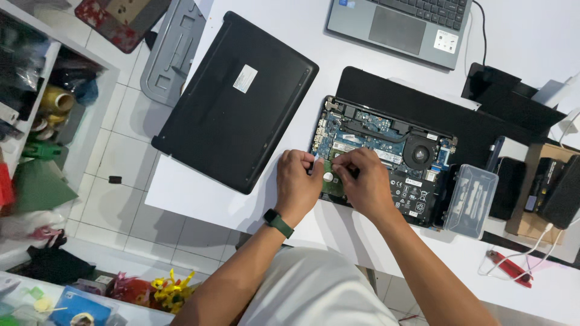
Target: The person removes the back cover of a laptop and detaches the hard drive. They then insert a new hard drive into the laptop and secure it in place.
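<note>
The black bottom cover point(235, 99) is already lying off to the side. The open laptop point(386, 160) is sitting near the table's edge. The left hand point(298, 181) and right hand point(364, 181) are both pinching the green drive point(329, 179), still sitting inside.

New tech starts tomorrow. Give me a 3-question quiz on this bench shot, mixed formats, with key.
1. True or false: the opened laptop still has its black bottom cover fitted.
2. Which wrist wears the green-strapped watch? A) left B) right C) neither
3. Fill in: both hands work on the green ____ at the near edge of the opened laptop.

Key
1. False: the cover lies on the white table, left of the laptop.
2. A: it is on the left hand; the right hand has none.
3. Circuit board, with a round silver part on it.
</note>
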